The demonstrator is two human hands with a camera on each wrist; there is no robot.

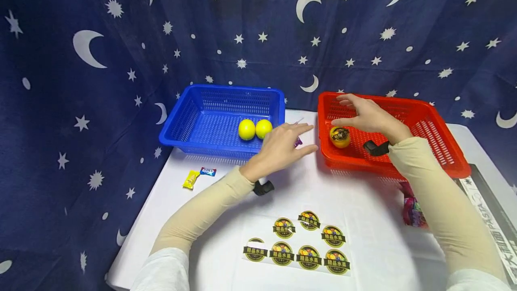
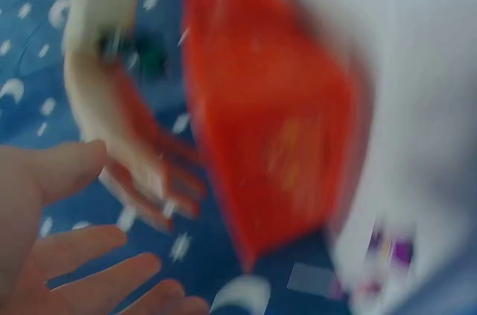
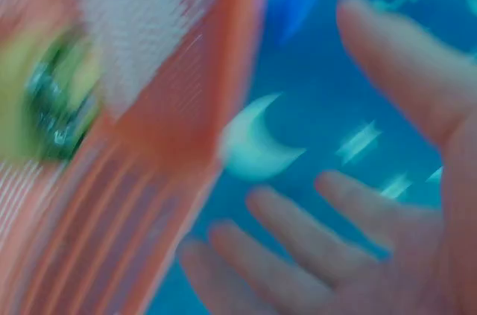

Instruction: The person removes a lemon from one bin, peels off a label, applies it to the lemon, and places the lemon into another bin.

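Note:
My right hand [image 1: 369, 115] hovers over the left part of the red basket [image 1: 460, 160], fingers spread and holding nothing. Below its fingertips, a yellow fruit [image 1: 340, 138] bearing a black round label lies in that basket. My left hand [image 1: 282, 147] is in the air by the right front corner of the blue basket [image 1: 181, 140], its thumb and fingers apart with nothing between them. Two plain yellow fruits [image 1: 247, 130] sit in the blue basket, one partly behind the left hand. Both wrist views are blurred; the right wrist view shows the labelled fruit [image 3: 63, 99] inside the red basket.
A sheet of round fruit stickers [image 1: 296, 248] lies at the table's front. Yellow [image 1: 190, 179] and blue [image 1: 208, 171] wrapped sweets lie at left. A purple packet [image 1: 413, 210] is beside the right forearm, near a long printed box [image 1: 484, 214]. A starry curtain [image 1: 242, 26] hangs behind.

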